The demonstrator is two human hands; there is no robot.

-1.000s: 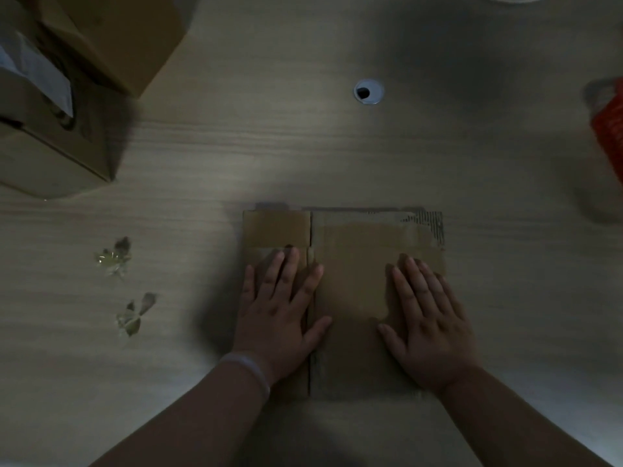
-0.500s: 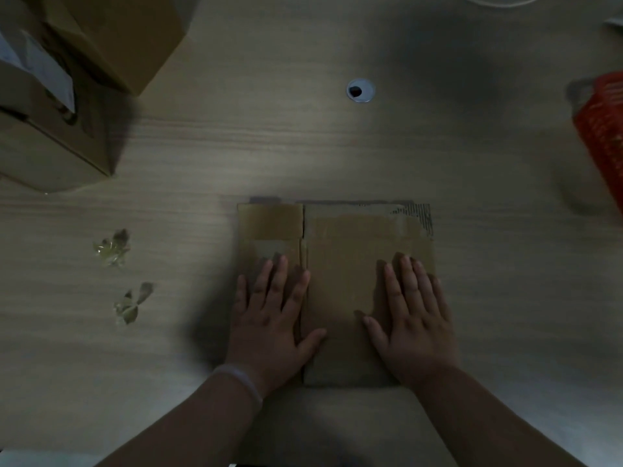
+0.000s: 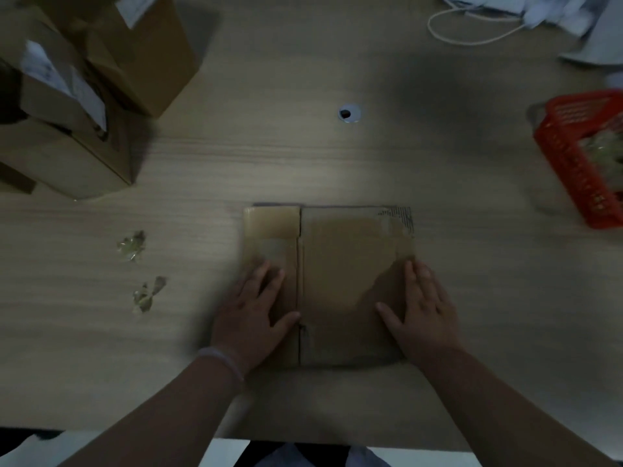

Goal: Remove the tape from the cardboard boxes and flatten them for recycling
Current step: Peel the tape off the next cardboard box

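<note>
A flattened brown cardboard box (image 3: 337, 264) lies on the wooden table in front of me, with a slit running down its left third. My left hand (image 3: 251, 318) rests palm down on the box's near-left part, fingers spread. On the near-right edge, my right hand (image 3: 421, 315) lies flat in the same way. Neither hand holds anything. Two crumpled bits of clear tape (image 3: 131, 246) (image 3: 146, 294) lie on the table to the left. Upright cardboard boxes (image 3: 77, 92) with white labels stand at the far left.
A red plastic basket (image 3: 580, 156) with crumpled tape inside sits at the right edge. A cable hole (image 3: 349, 113) is in the table beyond the flat box. A white cord (image 3: 472, 26) and white papers lie at the far right. The table's near edge runs just below my forearms.
Both hands have slid toward me and outward over the flat box. The view has pulled back, showing more of the basket and the far table.
</note>
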